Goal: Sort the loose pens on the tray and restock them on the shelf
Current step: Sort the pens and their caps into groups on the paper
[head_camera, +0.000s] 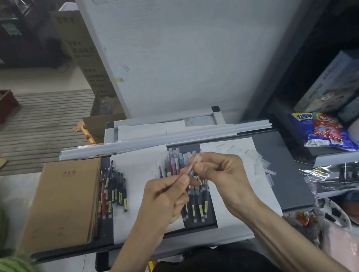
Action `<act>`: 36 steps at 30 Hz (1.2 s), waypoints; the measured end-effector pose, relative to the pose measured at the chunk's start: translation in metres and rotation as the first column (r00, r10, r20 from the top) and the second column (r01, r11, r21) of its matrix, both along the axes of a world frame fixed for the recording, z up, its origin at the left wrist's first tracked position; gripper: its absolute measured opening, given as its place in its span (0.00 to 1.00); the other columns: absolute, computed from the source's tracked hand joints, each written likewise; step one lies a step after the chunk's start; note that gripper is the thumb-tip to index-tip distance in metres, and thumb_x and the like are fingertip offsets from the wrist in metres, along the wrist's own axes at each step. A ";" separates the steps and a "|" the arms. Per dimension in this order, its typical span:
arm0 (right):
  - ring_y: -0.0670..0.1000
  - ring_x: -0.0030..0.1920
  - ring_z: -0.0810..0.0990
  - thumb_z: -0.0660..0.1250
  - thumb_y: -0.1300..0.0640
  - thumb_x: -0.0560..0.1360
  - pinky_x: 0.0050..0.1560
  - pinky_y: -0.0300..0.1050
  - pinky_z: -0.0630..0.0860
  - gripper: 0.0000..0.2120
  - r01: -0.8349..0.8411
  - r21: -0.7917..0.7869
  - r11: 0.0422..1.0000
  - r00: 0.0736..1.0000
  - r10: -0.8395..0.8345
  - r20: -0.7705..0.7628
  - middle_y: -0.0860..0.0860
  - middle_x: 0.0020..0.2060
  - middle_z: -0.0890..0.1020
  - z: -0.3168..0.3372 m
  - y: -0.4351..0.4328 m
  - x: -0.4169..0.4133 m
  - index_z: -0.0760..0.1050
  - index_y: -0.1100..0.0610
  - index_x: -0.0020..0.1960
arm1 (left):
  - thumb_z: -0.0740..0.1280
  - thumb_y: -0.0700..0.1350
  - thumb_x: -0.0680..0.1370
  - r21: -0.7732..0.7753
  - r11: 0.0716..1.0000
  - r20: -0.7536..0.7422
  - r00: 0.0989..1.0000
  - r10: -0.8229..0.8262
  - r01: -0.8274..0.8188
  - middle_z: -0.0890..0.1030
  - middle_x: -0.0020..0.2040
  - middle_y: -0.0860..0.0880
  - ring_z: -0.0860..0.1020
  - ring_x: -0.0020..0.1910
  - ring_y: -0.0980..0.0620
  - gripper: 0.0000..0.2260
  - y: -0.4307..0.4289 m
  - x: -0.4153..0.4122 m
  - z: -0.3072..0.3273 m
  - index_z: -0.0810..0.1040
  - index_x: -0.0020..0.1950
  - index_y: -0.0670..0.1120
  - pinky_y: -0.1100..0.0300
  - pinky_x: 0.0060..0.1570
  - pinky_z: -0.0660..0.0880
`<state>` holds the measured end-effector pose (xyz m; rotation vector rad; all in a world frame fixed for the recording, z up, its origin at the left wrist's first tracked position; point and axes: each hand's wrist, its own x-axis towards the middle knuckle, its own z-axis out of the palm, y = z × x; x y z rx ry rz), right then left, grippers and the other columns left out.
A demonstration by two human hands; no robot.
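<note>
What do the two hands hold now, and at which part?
One pen. The left hand pinches its lower end; the right hand pinches its upper, clear end, which looks like the cap.

Left forearm and right forearm bare, black garment at the lap

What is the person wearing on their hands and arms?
Nothing. The left hand and right hand are bare: no gloves, rings or watch. The left forearm and right forearm are bare too, no sleeves in view. Dark clothing shows below.
</note>
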<state>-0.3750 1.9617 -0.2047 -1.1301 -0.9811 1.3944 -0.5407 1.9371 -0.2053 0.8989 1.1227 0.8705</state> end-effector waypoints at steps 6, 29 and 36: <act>0.57 0.51 0.87 0.69 0.67 0.80 0.53 0.44 0.82 0.06 -0.107 -0.079 0.991 0.994 0.109 0.023 0.61 0.47 0.87 -0.011 -0.003 0.007 0.83 0.65 0.54 | 0.66 0.49 0.83 -0.055 0.998 0.083 0.996 -0.029 0.034 0.67 0.32 0.45 0.56 0.26 0.52 0.11 0.003 0.006 -0.013 0.87 0.50 0.48 0.63 0.26 0.53; 0.50 0.32 0.86 0.75 0.50 0.77 0.49 0.50 0.84 0.14 0.111 -0.416 0.903 0.644 0.254 0.722 0.53 0.34 0.87 -0.146 0.050 0.086 0.84 0.61 0.42 | 0.68 0.48 0.76 0.000 0.996 -0.922 0.386 0.035 -0.092 0.86 0.45 0.49 0.83 0.44 0.46 0.06 0.054 -0.115 -0.148 0.84 0.50 0.51 0.55 0.49 0.79; 0.51 0.30 0.82 0.74 0.44 0.77 0.31 0.39 0.72 0.24 0.200 -0.381 0.903 0.489 0.245 0.837 0.53 0.26 0.83 -0.165 0.054 0.075 0.80 0.63 0.33 | 0.69 0.47 0.77 0.039 0.995 -0.964 0.258 0.062 -0.093 0.81 0.40 0.46 0.80 0.40 0.42 0.04 0.052 -0.114 -0.160 0.77 0.48 0.47 0.52 0.43 0.76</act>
